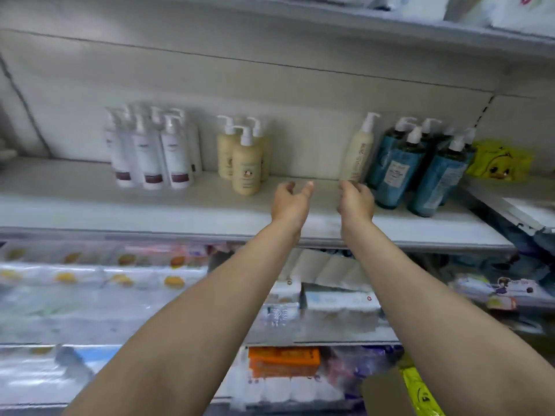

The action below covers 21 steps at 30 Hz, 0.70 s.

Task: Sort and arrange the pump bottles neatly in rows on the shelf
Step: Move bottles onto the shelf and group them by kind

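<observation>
On the grey shelf stand groups of pump bottles: several white ones with dark bands at the left, three cream ones in the middle, and several blue ones at the right. A single tall cream bottle leans against the blue group. My left hand hovers over the bare middle of the shelf, fingers apart and empty. My right hand is just below the base of the leaning bottle, fingers curled, holding nothing; whether it touches the bottle is unclear.
A yellow duck-print packet lies right of the blue bottles. Wrapped tissue packs fill the shelves below, with an orange box lower down. Another shelf edge runs overhead.
</observation>
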### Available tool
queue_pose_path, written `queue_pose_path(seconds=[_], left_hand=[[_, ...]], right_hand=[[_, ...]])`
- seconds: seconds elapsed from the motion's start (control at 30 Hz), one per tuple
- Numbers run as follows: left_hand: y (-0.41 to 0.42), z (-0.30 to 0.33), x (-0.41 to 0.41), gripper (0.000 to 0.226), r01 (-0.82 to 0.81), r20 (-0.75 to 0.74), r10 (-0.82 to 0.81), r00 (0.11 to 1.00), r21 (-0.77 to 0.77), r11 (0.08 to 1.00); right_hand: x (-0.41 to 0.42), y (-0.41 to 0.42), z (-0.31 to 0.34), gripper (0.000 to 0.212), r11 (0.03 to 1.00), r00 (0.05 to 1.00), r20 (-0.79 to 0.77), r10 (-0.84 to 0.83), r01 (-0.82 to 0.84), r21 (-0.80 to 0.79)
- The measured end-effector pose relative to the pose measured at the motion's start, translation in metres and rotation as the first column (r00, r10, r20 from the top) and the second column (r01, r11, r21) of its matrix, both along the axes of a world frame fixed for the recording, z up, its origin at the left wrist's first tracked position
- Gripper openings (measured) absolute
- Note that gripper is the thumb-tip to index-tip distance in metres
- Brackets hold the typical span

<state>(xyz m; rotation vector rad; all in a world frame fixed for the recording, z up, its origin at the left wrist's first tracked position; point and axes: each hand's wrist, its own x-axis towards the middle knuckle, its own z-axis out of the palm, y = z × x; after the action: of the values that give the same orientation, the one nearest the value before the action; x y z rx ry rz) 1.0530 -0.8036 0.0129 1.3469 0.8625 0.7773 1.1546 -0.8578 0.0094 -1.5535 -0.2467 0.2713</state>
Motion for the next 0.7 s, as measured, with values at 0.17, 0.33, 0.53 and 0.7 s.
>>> queue_pose_path(seconds=[0.17,0.33,0.53,0.7], left_hand=[[0.057,0.002,-0.138,0.04,-0.177,0.016,0.177,0.984,-0.014,0.984],[0.096,0.001,-0.289,0.035,-0.335,0.028,0.341,0.94,-0.117,0.935],[0.141,0.008,-0.444,0.048,-0.527,0.034,0.534,0.845,-0.113,0.842],[0.181,0.007,-0.535,0.047,-0.654,0.04,0.662,0.748,-0.122,0.746]], right_hand=[[-0.128,0.07,-0.002,0.023,0.944,0.94,-0.094,0.327,-0.33,-0.016],[-0.268,0.131,-0.004,0.039,0.824,0.817,-0.142,0.559,-0.566,-0.009],[-0.425,0.192,0.001,0.041,0.67,0.665,-0.15,0.731,-0.742,-0.024],[-0.516,0.249,0.005,0.045,0.572,0.573,-0.127,0.81,-0.819,-0.048]])
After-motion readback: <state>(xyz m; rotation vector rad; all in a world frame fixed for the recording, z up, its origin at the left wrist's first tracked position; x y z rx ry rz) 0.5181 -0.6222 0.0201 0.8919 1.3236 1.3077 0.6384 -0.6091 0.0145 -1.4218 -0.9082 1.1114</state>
